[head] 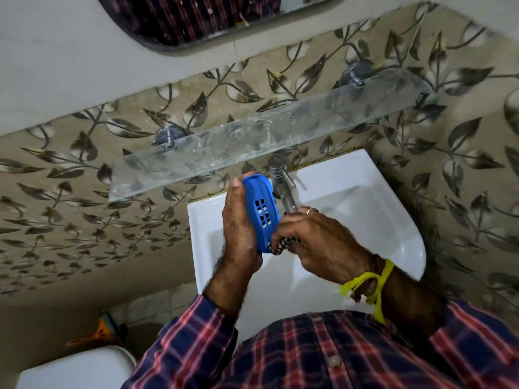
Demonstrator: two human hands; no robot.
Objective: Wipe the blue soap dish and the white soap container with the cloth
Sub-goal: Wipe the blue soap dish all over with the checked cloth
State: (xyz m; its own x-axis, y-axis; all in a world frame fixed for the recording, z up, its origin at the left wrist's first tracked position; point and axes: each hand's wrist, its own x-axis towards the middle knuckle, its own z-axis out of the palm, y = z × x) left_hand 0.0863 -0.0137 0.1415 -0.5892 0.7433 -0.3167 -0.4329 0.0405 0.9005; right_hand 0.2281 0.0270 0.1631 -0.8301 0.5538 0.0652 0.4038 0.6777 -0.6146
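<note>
Fingers of the left hand (238,228) are gripping the blue soap dish (262,213) upright over the sink (365,197), probably to expose its slotted face. The right hand (317,242) is pinching the cloth (280,245), pressing it against the dish's lower edge; the white soap container is not showing.
</note>
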